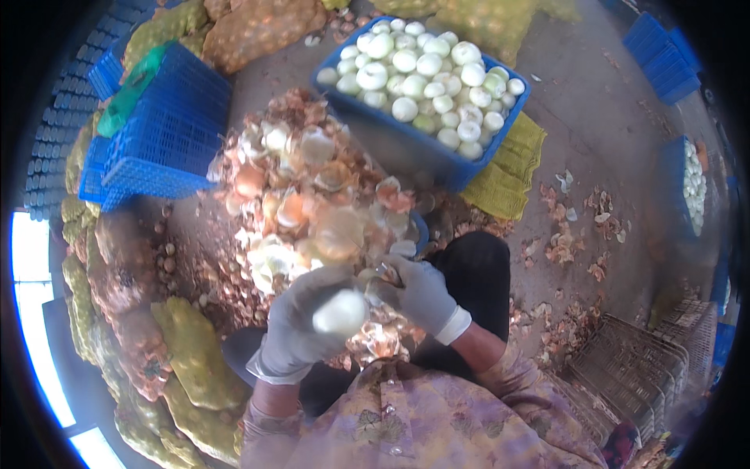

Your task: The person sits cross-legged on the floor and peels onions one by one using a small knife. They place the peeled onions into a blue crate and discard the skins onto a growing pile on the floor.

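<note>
My left hand, in a pale grey glove, holds a peeled white onion, blurred, with its palm side turned to me. Close beside it, my right hand, also gloved, is closed around a small metal tool; most of the tool is hidden by the fingers, and it looks like a short knife. Both hands are over my lap, at the near edge of a big heap of onion skins. Ahead stands a blue plastic crate heaped with peeled white onions.
Stacked blue crates with green netting stand at left. Filled mesh sacks line the left side, others the back. A yellow mesh sack lies beside the onion crate. Brown crates stand at lower right, among scattered skins.
</note>
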### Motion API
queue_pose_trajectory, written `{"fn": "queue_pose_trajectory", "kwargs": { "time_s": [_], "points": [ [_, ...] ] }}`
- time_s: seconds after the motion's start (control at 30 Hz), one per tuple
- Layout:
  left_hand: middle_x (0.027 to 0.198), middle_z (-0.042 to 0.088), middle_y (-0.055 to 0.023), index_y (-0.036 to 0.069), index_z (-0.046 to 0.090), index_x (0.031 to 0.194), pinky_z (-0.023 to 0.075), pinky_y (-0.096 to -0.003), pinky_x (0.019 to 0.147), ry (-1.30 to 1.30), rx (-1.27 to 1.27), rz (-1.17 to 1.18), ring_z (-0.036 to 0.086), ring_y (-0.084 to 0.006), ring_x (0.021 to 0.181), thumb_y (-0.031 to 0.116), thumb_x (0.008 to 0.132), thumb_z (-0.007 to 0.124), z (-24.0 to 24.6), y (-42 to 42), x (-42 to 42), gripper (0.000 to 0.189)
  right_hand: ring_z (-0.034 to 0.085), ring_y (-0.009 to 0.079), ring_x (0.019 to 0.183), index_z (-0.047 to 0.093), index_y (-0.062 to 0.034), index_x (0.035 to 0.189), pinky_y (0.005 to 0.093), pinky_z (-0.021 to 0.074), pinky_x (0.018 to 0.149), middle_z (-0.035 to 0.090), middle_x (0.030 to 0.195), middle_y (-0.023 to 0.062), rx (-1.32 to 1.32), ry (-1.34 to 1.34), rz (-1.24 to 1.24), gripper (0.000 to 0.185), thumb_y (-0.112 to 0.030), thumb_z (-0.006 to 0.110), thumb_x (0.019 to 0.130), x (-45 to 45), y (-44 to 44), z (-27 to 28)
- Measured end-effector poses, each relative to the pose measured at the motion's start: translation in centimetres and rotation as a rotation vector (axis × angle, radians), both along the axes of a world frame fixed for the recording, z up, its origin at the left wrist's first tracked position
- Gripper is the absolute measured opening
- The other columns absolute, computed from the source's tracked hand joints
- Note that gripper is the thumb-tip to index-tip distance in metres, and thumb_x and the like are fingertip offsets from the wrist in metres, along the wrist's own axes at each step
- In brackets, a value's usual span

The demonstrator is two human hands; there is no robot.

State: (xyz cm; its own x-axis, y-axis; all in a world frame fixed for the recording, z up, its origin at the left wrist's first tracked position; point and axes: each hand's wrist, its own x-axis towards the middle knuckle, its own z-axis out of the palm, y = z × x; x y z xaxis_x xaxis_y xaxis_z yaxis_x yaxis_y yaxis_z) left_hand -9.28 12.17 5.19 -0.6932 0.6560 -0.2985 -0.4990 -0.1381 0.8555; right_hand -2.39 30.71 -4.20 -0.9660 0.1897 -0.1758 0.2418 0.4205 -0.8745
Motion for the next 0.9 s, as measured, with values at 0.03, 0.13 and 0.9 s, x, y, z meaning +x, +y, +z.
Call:
{"fn": "queue_pose_trajectory", "kwargs": {
  "time_s": [0.03, 0.13, 0.9],
  "points": [
    [0.122, 0.063, -0.0109, -0.002, 0.053, 0.133, 0.0504, -0.0327, 0.097, 0.077, -0.066, -0.027, 0.063, -0.0199, 0.108, 0.002, 0.064, 0.082, 0.7, 1.6, -1.6, 0.075, 0.067, 0.0382, 0.076, 0.064, -0.0094, 0.106, 0.0456, 0.0510, 0.070, 0.068, 0.086, 0.0154, -0.095, -0.021, -0.025, 0.034, -0.038, 0.067, 0.088, -0.2, 0.5, -0.2],
    [0.117, 0.064, -0.0088, -0.002, 0.056, 0.130, 0.0516, -0.0312, 0.093, 0.300, -0.220, -0.061, 0.063, -0.0181, 0.105, 0.001, 0.069, 0.077, 1.4, 7.6, -7.2, 0.065, 0.066, 0.0370, 0.073, 0.065, -0.0076, 0.099, 0.0437, 0.0495, 0.067, 0.067, 0.082, 0.0163, -0.245, -0.012, -0.117, 0.031, -0.036, 0.069, 0.087, -0.1, 1.1, -2.8],
    [0.110, 0.064, -0.0165, 0.006, 0.067, 0.113, 0.0502, -0.0434, 0.090, 1.482, -0.428, -0.270, 0.063, -0.0351, 0.103, 0.020, 0.072, 0.073, -17.9, 36.3, -24.5, 0.043, 0.064, 0.0344, 0.063, 0.065, -0.0127, 0.112, 0.0435, 0.0465, 0.056, 0.062, 0.068, 0.0128, -0.129, -0.060, -0.218, 0.033, -0.036, 0.070, 0.089, 0.0, 2.6, -2.7]
  ]
}}
